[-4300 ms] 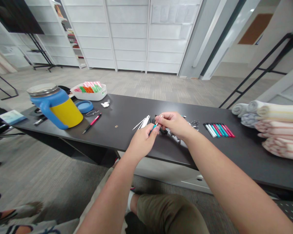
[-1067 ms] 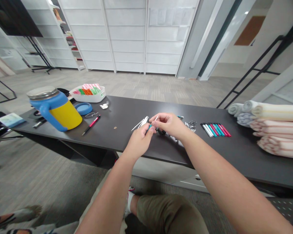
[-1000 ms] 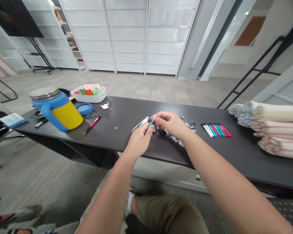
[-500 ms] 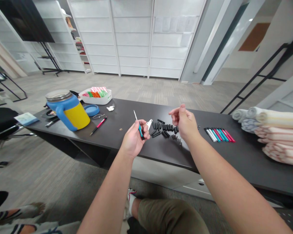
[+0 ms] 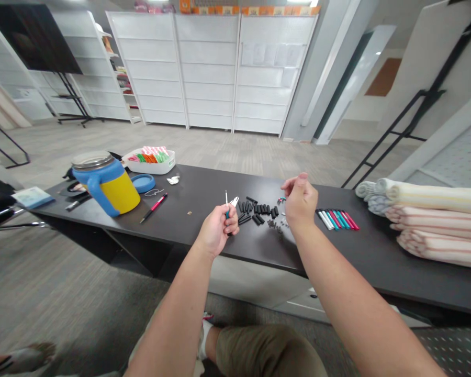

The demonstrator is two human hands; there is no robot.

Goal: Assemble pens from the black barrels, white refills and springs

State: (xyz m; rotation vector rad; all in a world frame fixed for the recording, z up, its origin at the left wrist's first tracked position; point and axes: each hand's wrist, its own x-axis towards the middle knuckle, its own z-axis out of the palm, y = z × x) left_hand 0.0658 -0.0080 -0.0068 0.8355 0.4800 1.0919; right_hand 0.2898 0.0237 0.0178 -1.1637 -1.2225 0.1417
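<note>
My left hand (image 5: 218,230) is closed on a teal pen barrel with a thin white refill (image 5: 226,203) sticking up from it, held over the dark table (image 5: 204,188). My right hand (image 5: 299,201) hovers farther right with its fingers curled and pinched; what they hold is too small to name. Between and behind the hands lie several black pen parts (image 5: 259,211), a bunch of white refills (image 5: 234,201) and small metal bits (image 5: 277,225). A row of finished pens (image 5: 337,220) in white, teal and pink lies right of my right hand.
A yellow and blue jug (image 5: 108,183) stands at the table's left, with a blue lid (image 5: 143,183), a red pen (image 5: 154,200) and a white bin (image 5: 151,161) of coloured items near it. Folded towels (image 5: 435,217) are stacked at the right. My knee (image 5: 267,348) is below the table edge.
The hands were joined over the parts; they have since parted. My left hand kept the teal barrel with the refill, my right hand drew off to the right. The view shifted.
</note>
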